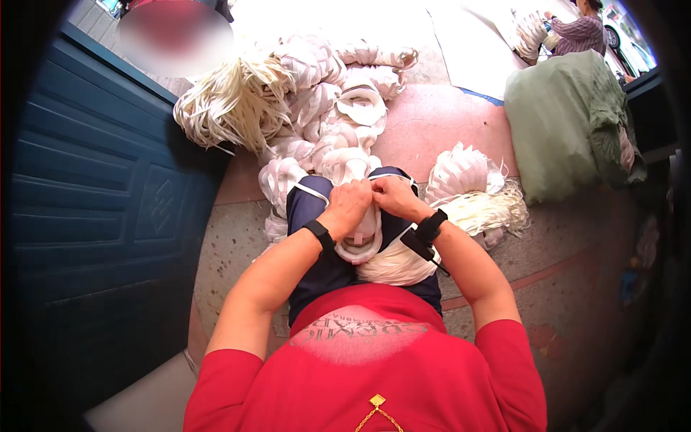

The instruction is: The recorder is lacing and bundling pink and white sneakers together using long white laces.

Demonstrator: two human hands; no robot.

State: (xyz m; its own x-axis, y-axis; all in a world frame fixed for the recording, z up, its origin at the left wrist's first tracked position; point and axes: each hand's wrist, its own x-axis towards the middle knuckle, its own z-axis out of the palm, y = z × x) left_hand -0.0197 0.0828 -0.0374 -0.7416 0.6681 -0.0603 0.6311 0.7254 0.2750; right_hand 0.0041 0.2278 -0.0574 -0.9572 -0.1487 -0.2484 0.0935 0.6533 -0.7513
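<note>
My left hand [350, 206] and my right hand [396, 197] meet between my knees, fingers pinched together. A thin white strip [311, 191] crosses my left knee toward the left hand, and a similar light strip lies over my right knee. Both hands seem closed on this strip, though the fingers hide the pinched part. Just below them, a rolled white band [360, 252] rests between my thighs, partly covered by the left hand. Cream strands [400, 265] hang loose under my right wrist.
Ahead lies a large heap of coiled white bands [309, 108] with a bundle of cream strips [234, 104]. Another coil [464, 173] sits at the right. A dark blue panelled door [101, 201] stands left, a green cloth-covered pile [561, 129] right. A person [579, 32] handles bundles farther off.
</note>
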